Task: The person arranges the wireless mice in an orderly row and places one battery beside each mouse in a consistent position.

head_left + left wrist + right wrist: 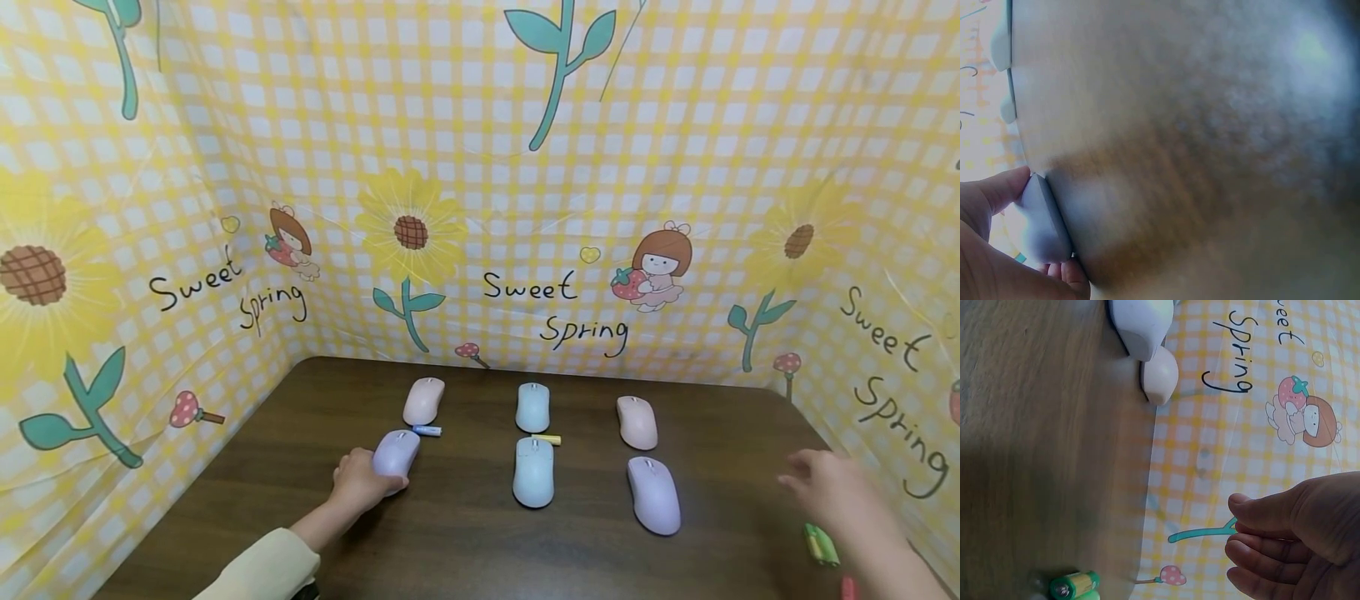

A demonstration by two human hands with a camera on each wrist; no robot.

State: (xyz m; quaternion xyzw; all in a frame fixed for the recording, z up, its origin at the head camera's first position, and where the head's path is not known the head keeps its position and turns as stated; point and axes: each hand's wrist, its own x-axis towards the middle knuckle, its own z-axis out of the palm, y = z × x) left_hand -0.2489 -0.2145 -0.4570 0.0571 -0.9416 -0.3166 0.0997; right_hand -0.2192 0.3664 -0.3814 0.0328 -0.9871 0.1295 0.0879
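My left hand [362,483] grips a lilac computer mouse [395,457] by its sides at the left of the table. In the left wrist view the thumb lies along one side of that mouse [1044,225] and the fingers along the other. Just past its front end is a blue battery [427,431], with a pale pink mouse [423,401] behind. My right hand [843,492] hangs above the right side of the table, fingers loosely bent and holding nothing. Nearest to it are green and yellow batteries [821,544], seen also as a battery [1074,585] in the right wrist view.
Two light blue mice [533,472] stand in the middle, a yellow battery [547,439] between them. Further right are another pale pink mouse [637,422] and a second lilac mouse [654,496]. A red object [848,588] shows at the lower right. Checked cloth [480,200] surrounds the table.
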